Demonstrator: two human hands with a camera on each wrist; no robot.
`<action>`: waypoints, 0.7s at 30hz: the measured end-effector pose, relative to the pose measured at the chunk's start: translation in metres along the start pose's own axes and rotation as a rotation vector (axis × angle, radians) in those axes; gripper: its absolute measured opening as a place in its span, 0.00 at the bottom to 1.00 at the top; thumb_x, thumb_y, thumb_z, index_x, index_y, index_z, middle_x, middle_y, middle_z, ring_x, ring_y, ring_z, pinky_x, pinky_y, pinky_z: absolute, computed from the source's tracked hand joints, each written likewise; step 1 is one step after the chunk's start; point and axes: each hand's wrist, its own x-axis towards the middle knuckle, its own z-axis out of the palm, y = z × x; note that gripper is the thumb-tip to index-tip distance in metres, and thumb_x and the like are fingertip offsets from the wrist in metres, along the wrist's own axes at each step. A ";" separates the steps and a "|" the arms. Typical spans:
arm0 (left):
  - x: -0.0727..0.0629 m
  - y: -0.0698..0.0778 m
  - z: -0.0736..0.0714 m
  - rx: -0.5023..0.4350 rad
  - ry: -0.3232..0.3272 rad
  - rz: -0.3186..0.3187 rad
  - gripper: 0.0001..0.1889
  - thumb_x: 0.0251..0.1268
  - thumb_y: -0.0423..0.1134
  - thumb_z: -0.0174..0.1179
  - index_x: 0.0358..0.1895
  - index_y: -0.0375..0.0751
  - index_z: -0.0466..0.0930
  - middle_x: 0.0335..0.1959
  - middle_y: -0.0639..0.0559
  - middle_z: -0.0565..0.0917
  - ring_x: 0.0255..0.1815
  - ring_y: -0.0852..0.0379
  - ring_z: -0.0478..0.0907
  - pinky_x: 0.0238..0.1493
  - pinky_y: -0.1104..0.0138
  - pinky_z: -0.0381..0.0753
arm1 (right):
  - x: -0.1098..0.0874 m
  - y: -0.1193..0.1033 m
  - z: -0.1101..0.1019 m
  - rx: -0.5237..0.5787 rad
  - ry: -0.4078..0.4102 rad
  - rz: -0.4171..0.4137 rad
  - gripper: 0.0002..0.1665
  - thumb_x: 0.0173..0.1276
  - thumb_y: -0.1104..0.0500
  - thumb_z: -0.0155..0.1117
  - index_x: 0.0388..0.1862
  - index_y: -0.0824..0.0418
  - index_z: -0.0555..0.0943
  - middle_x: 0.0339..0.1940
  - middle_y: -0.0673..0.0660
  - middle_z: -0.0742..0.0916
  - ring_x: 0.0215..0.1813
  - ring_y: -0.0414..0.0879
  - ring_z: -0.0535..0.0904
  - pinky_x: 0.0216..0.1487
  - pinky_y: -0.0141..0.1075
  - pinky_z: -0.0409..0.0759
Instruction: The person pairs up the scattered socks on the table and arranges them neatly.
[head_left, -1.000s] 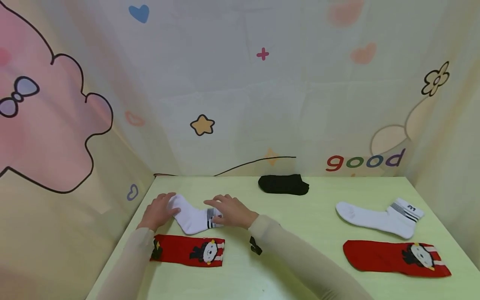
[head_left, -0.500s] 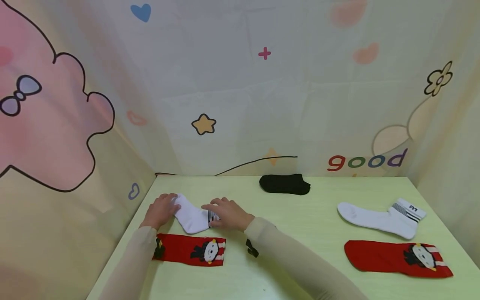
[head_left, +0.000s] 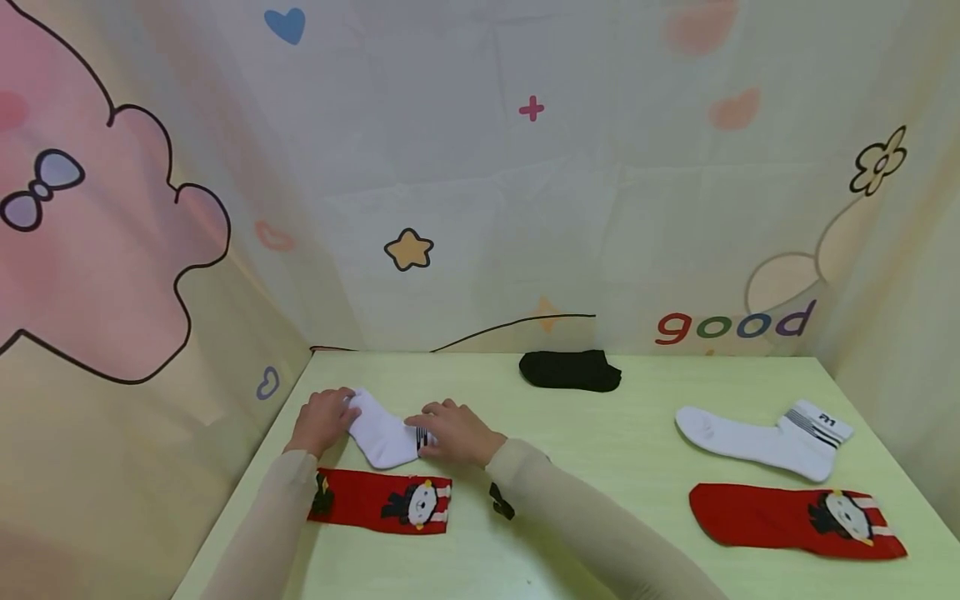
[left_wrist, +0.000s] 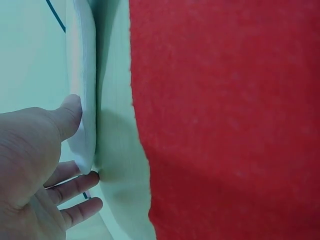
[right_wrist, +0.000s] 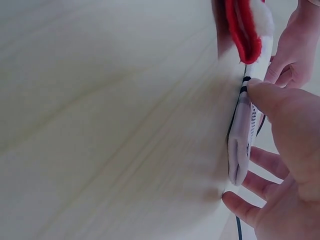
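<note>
A white ankle sock [head_left: 382, 437] with black stripes at its cuff lies flat on the left part of the table, toe up and to the left. My left hand [head_left: 321, 421] is at its toe, fingers spread loosely; in the left wrist view the thumb [left_wrist: 72, 112] touches the sock and the fingertips reach the toe's end. My right hand [head_left: 459, 432] covers most of the cuff. In the right wrist view its thumb [right_wrist: 262, 95] rests at the striped band [right_wrist: 245, 89], with the other fingers loosely extended along the far edge.
Just below lies a red sock [head_left: 375, 502] with a bear face, its left end partly behind the left sleeve. A black sock [head_left: 570, 370] is at the table's back. On the right are another white striped sock [head_left: 750, 440] and another red sock [head_left: 787, 518]. A printed curtain [head_left: 480, 208] stands behind.
My right hand has lowered slightly and come down over the white sock's cuff, hiding more of it. My left hand stays at the toe. The head view has shifted slightly.
</note>
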 end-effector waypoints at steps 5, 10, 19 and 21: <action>0.002 0.001 0.002 0.014 -0.010 -0.025 0.20 0.69 0.39 0.68 0.58 0.29 0.82 0.51 0.30 0.85 0.47 0.33 0.82 0.52 0.41 0.81 | -0.001 -0.001 0.002 -0.041 0.005 -0.006 0.30 0.71 0.44 0.69 0.71 0.44 0.78 0.65 0.54 0.82 0.59 0.49 0.76 0.57 0.41 0.79; 0.003 0.002 0.001 0.011 -0.016 -0.028 0.20 0.69 0.39 0.68 0.58 0.29 0.82 0.51 0.30 0.85 0.46 0.34 0.82 0.51 0.41 0.82 | -0.002 -0.002 -0.001 -0.042 -0.004 -0.005 0.29 0.72 0.44 0.69 0.70 0.44 0.79 0.64 0.53 0.82 0.59 0.49 0.76 0.58 0.41 0.78; 0.002 0.005 -0.001 -0.008 -0.024 -0.038 0.20 0.70 0.38 0.67 0.58 0.29 0.82 0.52 0.29 0.84 0.47 0.33 0.81 0.51 0.41 0.82 | -0.003 -0.005 -0.004 -0.026 -0.022 0.002 0.27 0.72 0.45 0.68 0.69 0.46 0.80 0.65 0.54 0.82 0.61 0.49 0.75 0.59 0.43 0.77; 0.002 0.005 -0.001 -0.016 -0.028 -0.044 0.20 0.70 0.39 0.67 0.58 0.30 0.82 0.52 0.29 0.84 0.47 0.33 0.81 0.50 0.41 0.81 | -0.004 -0.005 -0.004 -0.029 -0.019 -0.004 0.27 0.72 0.45 0.68 0.69 0.46 0.80 0.65 0.54 0.82 0.60 0.49 0.75 0.59 0.42 0.78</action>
